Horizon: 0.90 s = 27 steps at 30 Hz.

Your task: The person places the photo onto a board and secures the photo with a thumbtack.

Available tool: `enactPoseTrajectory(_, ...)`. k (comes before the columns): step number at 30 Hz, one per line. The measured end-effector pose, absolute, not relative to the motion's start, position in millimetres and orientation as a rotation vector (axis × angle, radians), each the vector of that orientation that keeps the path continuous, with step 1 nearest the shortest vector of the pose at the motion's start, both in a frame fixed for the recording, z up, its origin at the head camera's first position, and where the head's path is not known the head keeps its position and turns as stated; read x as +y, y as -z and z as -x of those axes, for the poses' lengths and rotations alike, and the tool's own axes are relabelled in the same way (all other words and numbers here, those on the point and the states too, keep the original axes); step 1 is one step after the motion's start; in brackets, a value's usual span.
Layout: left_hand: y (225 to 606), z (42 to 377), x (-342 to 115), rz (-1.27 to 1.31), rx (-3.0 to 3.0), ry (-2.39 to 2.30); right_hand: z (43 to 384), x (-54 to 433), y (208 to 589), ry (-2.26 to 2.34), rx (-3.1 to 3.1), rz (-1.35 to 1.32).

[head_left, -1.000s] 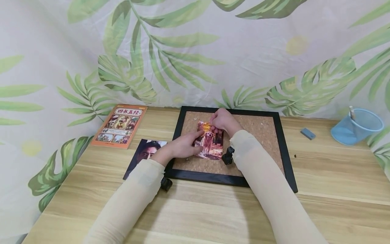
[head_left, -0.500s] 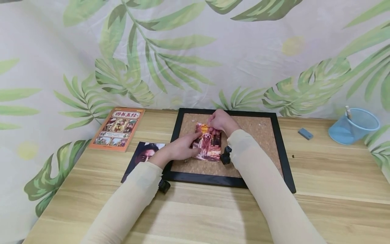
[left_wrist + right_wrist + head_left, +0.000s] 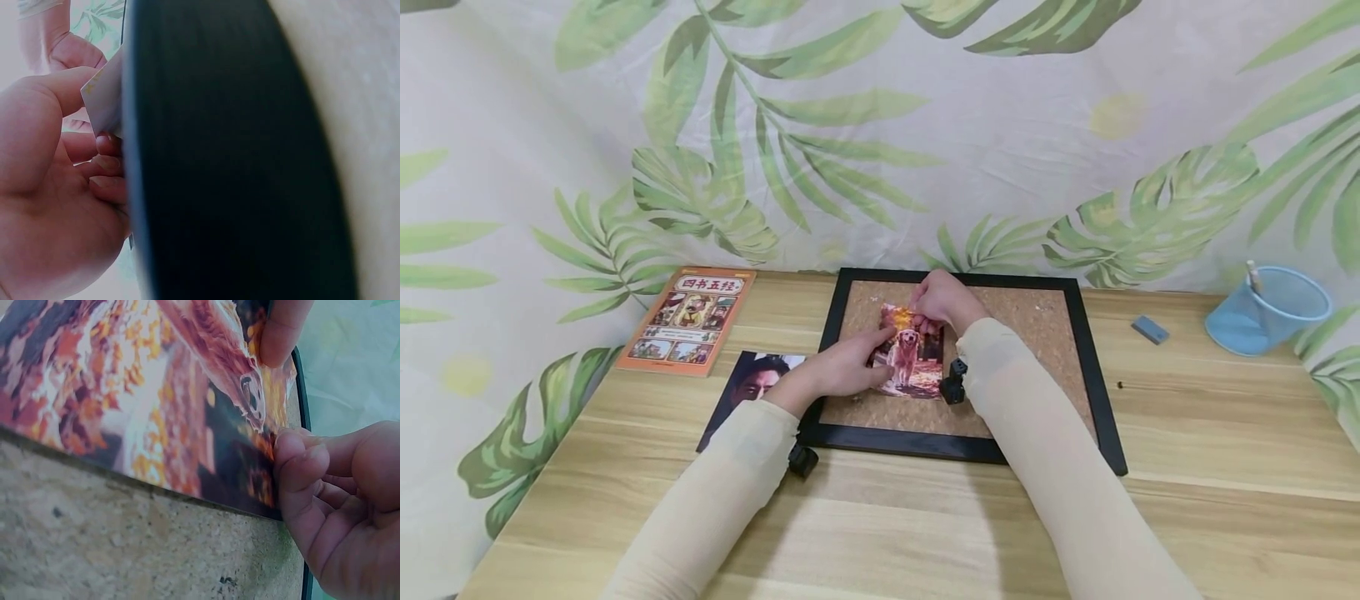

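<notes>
A photo of a golden dog (image 3: 917, 367) lies on a black-framed cork board (image 3: 1000, 417). My left hand (image 3: 846, 364) holds its left side, with the thumb and a finger on the front. In the left wrist view other fingers (image 3: 107, 164) curl by the photo's raised corner (image 3: 103, 94). My right hand (image 3: 947, 300) is at the photo's top edge. In the right wrist view its thumb and forefinger (image 3: 306, 461) pinch together there on what seems a pushpin, almost wholly hidden. Beside the board, a portrait photo (image 3: 752, 383) is partly covered by the left wrist.
An orange book (image 3: 688, 321) lies at the back left of the wooden table (image 3: 880, 533). To the right are a blue eraser-like block (image 3: 1150, 329), a tiny dark speck and a blue mesh pen holder (image 3: 1262, 321) with one stick inside. A leaf-patterned cloth (image 3: 850, 167) hangs behind.
The head view has shifted slightly, so everything sits a little lower and further left. Both hands stay at the dog photo, with hardly any motion of their own.
</notes>
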<state>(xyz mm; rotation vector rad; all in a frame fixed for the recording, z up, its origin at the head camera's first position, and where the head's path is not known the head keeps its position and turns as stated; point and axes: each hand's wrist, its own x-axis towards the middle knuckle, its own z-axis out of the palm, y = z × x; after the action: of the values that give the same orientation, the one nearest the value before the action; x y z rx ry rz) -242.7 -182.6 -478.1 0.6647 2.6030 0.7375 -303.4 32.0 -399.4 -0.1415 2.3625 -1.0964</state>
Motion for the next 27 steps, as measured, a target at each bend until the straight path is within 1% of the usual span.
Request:
enactPoseTrajectory(17, 479.5, 242.6, -181.8, -0.642, 2.598, -0.729, 301.4, 28.3, 398.2, 1.093, 2.342, 0.132)
enactPoseTrajectory(27, 481.0, 246.0, -182.9, -0.675, 2.602, -0.737, 305.0, 25.4, 398.3, 1.060, 2.363, 0.126)
